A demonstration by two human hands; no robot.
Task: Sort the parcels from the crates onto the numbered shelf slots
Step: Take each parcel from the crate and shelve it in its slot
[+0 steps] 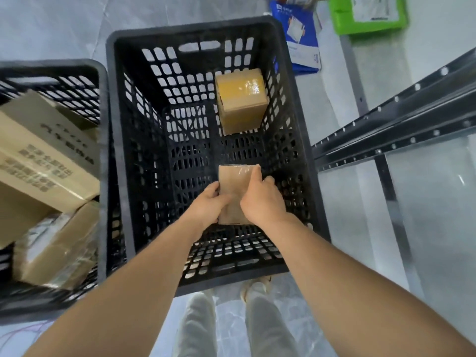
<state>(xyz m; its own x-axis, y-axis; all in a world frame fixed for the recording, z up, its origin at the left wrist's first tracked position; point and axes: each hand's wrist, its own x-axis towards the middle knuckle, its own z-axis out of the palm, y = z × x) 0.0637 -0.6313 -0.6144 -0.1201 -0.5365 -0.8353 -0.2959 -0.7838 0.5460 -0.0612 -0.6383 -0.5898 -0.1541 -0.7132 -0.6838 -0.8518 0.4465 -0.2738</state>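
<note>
A black slatted crate (pixel 123 140) stands in the middle of the floor below me. Inside it, both my hands grip a small brown cardboard parcel (pixel 233 181): my left hand (pixel 210 203) holds its left edge and my right hand (pixel 261 199) covers its right side and top corner. A second parcel, a yellow-taped cardboard box (pixel 242 101), lies at the crate's far end, apart from my hands.
A second black crate (pixel 101 81) on the left holds a large printed carton (pixel 43 155) and a taped box (pixel 56 246). A dark metal shelf frame (pixel 391 124) runs along the right. A blue mailer (pixel 301 39) and a green parcel (pixel 368 14) lie on the floor beyond.
</note>
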